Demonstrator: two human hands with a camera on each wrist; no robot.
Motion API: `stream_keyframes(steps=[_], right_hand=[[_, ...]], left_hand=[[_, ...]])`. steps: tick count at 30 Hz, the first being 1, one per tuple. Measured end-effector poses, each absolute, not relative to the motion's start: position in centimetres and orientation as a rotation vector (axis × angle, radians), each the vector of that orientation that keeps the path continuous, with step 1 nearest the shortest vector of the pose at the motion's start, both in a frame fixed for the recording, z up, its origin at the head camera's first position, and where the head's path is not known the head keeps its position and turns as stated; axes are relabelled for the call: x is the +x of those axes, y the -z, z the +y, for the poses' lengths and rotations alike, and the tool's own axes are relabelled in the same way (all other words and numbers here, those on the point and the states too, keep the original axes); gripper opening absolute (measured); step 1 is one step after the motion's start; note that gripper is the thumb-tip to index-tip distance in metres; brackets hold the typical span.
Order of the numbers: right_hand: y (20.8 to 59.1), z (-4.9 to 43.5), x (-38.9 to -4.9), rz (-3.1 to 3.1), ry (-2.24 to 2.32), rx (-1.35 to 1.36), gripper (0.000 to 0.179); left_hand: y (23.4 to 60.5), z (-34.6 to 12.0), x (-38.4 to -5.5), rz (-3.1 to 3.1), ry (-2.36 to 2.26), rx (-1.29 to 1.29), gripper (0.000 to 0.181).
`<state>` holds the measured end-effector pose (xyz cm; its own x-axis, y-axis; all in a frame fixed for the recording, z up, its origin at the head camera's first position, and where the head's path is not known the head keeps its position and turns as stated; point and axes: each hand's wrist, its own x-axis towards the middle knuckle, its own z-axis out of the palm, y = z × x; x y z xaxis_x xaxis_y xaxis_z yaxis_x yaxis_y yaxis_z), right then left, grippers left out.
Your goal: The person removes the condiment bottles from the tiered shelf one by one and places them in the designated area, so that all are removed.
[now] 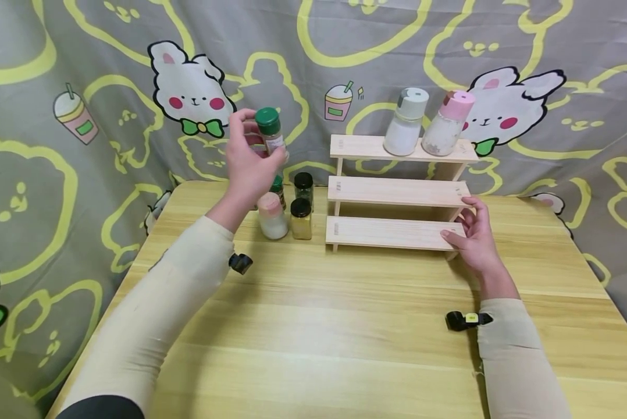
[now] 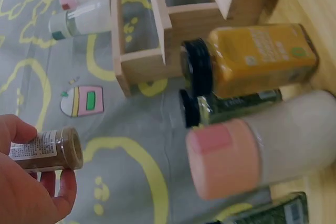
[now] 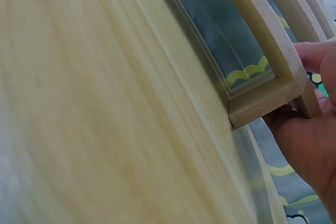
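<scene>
My left hand (image 1: pixel 250 166) holds a spice jar (image 1: pixel 269 125) with a green cap up in the air, left of the wooden three-tier rack (image 1: pixel 392 233). Its brown contents and printed label show in the left wrist view, where the jar (image 2: pixel 50 149) lies between thumb and fingers. At the rack's right end, my right hand (image 1: pixel 476 238) grips the side, thumb on the lowest tier and fingers behind the edge. On the top tier stand two shaker jars, one with a grey-white lid (image 1: pixel 405 125) and one with a pink lid (image 1: pixel 448 125).
Left of the rack, below my raised hand, stand a pink-lidded shaker (image 1: pixel 273 218), a black-lidded jar of yellow powder (image 1: pixel 300 220), another black-lidded jar (image 1: pixel 303 189) and a green-capped jar (image 1: pixel 277 191). A patterned curtain (image 1: pixel 287 35) hangs behind the wooden table (image 1: pixel 313 331).
</scene>
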<state>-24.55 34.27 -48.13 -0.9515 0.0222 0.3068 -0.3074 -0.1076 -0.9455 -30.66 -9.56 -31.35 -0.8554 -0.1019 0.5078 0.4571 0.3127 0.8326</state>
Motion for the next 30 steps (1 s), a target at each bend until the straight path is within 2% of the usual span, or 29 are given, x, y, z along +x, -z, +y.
stream_keyframes(steps=[11, 30], right_hand=[[48.3, 34.3, -24.5, -1.918, -2.169, 0.340, 0.085], [48.1, 34.1, -24.4, -1.915, -2.167, 0.318, 0.085]], left_hand=[[33.7, -13.2, -29.6, -2.158, 1.539, -0.156, 0.065], [38.3, -16.4, -28.6, -2.173, 1.518, -0.029, 0.066]])
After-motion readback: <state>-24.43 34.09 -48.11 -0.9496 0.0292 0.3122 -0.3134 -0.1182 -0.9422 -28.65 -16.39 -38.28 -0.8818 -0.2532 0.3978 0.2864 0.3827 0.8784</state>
